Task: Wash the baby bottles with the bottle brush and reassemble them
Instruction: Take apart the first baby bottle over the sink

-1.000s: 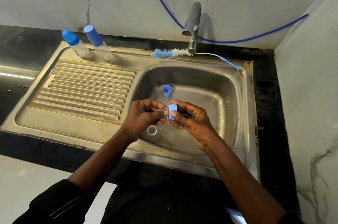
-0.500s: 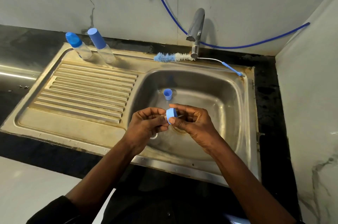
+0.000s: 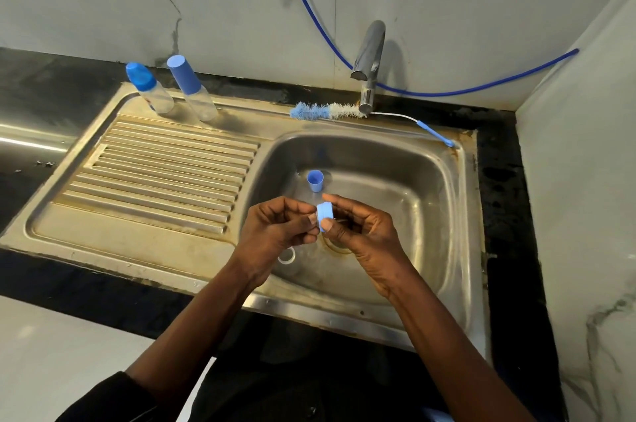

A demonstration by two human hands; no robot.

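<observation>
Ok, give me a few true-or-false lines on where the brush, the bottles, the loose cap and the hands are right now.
1. The left hand and right hand both pinch the blue collar over the basin. True.
2. The bottle brush lies inside the basin. False: it lies on the back rim, beside the tap.
3. Two capped bottles stand at the back of the draining board. True.
4. The blue cap sits on the draining board. False: it stands in the basin, open end up.
</observation>
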